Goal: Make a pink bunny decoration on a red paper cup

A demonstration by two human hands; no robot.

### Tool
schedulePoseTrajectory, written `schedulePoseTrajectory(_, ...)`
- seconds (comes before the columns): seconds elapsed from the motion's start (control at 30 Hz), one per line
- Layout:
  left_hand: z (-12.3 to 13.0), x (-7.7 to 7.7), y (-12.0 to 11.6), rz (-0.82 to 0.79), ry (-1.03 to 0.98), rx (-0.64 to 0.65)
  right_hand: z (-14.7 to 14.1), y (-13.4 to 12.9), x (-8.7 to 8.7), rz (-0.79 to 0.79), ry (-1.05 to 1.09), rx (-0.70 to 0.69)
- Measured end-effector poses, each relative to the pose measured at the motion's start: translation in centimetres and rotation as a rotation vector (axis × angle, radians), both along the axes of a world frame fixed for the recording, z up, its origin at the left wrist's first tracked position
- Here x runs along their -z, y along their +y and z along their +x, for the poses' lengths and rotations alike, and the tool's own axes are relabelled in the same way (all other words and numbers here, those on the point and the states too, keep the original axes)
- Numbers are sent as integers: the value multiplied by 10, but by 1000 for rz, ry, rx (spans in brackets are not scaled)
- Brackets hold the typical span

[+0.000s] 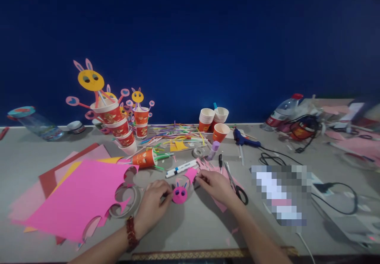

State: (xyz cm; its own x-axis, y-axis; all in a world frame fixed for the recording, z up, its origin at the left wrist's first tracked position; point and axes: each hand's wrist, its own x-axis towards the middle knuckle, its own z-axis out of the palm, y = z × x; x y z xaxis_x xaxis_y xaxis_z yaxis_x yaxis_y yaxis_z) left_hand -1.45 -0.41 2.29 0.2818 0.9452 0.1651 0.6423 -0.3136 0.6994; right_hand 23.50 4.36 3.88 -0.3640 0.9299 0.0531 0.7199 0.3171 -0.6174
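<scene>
Head view: we are seeing the pink sheet [80, 196] lying left of the pink face [179, 194], its scalloped edge pointing toward it, with the tape roll [137, 202] sitting between. Our left hand [157, 200] is reaching the face's left edge, fingertips narrow; we cannot tell whether they are gripping it. Below the face, grey tabletop [184, 232] is showing down to the patterned front edge [213, 253]. Right of the face, our right hand [215, 187] is narrowing its fingertips beside the pink scrap [190, 174]; we cannot tell whether they are pinching it. Farther right, the scissors [241, 194] are lying.
</scene>
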Motion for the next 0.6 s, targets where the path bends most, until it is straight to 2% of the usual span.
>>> schedulePoseTrajectory(0.3, -3, 1, 0, 56, 126, 28, 1, 0, 4, -14, -48, -57)
schedulePoseTrajectory(0.6, -5, 3, 3, 60, 138, 33, 0, 0, 3, -18, -57, -49)
